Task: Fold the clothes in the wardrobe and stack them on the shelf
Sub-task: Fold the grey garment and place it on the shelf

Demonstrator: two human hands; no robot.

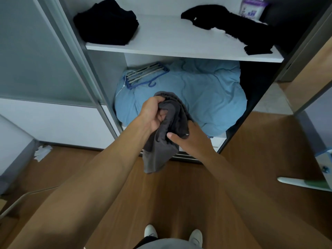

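A dark grey garment [161, 141] hangs bunched between my hands in front of the open wardrobe. My left hand [152, 114] grips its upper part with curled fingers. My right hand [190, 139] holds its right side, thumb pressed on the cloth, fingers hidden behind it. On the white shelf [179, 40] above lie a folded black pile [106, 22] at the left and a loose, spread black garment [231, 26] at the right.
Below the shelf a light blue duvet [197, 92] fills the wardrobe bottom, with a blue multi-bar hanger [145, 74] on it. A purple-and-white package [252, 9] stands at the shelf's back right. Sliding doors flank the opening. Wooden floor and my white shoes lie below.
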